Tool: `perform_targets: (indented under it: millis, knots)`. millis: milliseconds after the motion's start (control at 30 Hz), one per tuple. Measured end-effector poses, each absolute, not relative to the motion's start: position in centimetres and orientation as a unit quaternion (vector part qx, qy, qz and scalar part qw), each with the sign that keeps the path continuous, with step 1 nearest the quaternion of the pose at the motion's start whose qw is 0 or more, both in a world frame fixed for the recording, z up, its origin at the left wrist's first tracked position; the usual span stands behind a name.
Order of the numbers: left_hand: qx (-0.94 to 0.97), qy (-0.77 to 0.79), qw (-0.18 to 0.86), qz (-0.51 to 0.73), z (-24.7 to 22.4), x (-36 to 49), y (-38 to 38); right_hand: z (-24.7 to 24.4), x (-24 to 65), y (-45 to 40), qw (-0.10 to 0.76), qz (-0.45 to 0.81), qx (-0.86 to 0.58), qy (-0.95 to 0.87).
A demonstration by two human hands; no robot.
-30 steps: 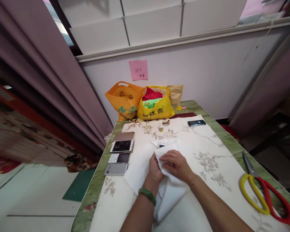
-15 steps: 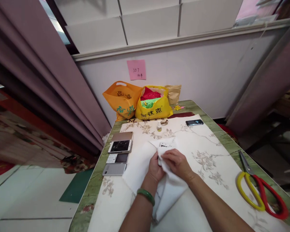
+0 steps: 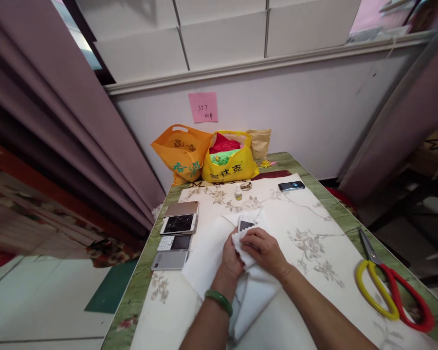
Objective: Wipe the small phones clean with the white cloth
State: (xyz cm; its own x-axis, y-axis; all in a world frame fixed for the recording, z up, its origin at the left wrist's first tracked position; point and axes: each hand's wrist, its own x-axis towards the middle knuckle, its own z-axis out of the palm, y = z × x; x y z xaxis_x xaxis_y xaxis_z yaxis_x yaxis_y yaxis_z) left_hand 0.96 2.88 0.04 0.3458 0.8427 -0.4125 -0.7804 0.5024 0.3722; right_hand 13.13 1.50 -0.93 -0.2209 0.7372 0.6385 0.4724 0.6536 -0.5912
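Note:
A white mobile phone (image 3: 246,223) with a dark screen shows its upper end above my hands, and the rest is covered. My left hand (image 3: 232,255), with a green bangle at the wrist, grips the phone from its left side. Over the phone's lower part my right hand (image 3: 264,250) pinches a white cloth (image 3: 255,296) and presses it against the phone. The cloth hangs in folds below both hands and spreads to the left on the table.
At left lie several phones (image 3: 178,223) in a column. A dark phone (image 3: 291,186) lies back right, and large scissors (image 3: 377,262) with yellow and red handles at right. Behind stand a small bottle (image 3: 238,193), an orange bag (image 3: 182,155) and a yellow bag (image 3: 229,165).
My right hand has drawn the cloth slightly down the phone, so more of its upper end and screen shows. My left hand keeps its grip. The whole view has shifted a little.

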Motion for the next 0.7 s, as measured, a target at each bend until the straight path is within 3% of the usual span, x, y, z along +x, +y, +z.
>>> perform_targets:
  millis: [333, 600, 700]
  knots:
    - [0.133, 0.293, 0.836, 0.444, 1.1, 1.8, 2.4, -0.9, 14.8, 2.5, 0.538, 0.016, -0.551, -0.638]
    - [0.071, 0.279, 0.812, 0.508, -0.1, 1.1, 2.7, -0.5, 13.1, 1.1, 0.444, 0.122, -0.362, -0.811]
    - [0.071, 0.258, 0.812, 0.518, 0.0, 0.9, 2.7, -0.4, 13.2, 1.1, 0.426, 0.11, -0.375, -0.816]
